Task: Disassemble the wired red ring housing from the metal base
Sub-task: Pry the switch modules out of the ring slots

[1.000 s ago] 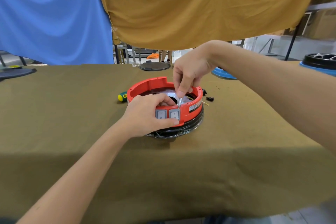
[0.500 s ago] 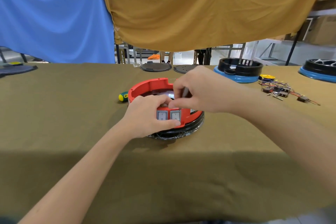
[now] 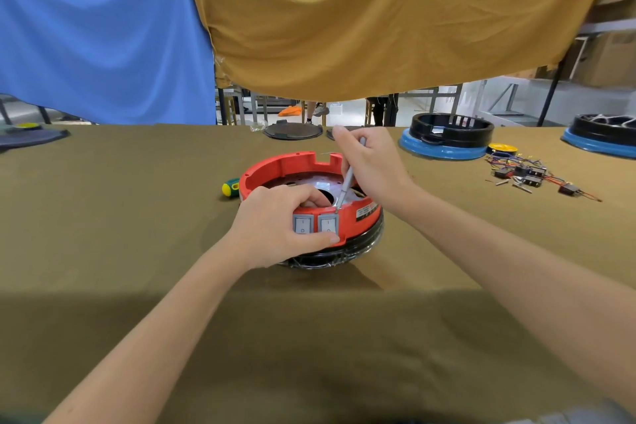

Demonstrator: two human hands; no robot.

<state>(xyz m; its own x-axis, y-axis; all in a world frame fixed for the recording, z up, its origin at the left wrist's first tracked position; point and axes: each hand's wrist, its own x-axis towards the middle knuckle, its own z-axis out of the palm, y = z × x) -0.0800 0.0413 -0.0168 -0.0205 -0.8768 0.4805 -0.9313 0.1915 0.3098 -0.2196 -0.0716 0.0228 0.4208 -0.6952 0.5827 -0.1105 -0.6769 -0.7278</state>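
A red ring housing point(image 3: 285, 165) with two grey rocker switches point(image 3: 315, 224) on its front sits on a shiny metal base point(image 3: 361, 248) in the middle of the olive table. My left hand point(image 3: 275, 227) grips the housing's front wall, thumb under the switches and fingers curled inside the rim. My right hand point(image 3: 370, 165) holds a thin grey metal tool point(image 3: 346, 182) slanted down, its tip at the rim just above the right switch. Wires inside the housing are mostly hidden by my hands.
A green-and-yellow screwdriver handle point(image 3: 231, 188) lies left of the housing. Two black-and-blue ring parts point(image 3: 447, 138) point(image 3: 602, 134) stand at the back right, with loose wired switches point(image 3: 530, 175) and a yellow spool point(image 3: 503, 149) near them. Dark discs point(image 3: 292, 131) lie at the back edge.
My right hand has drawn back from over the switches and raised the tool, which now slants with its tip on the rim. My left hand has kept its grip.
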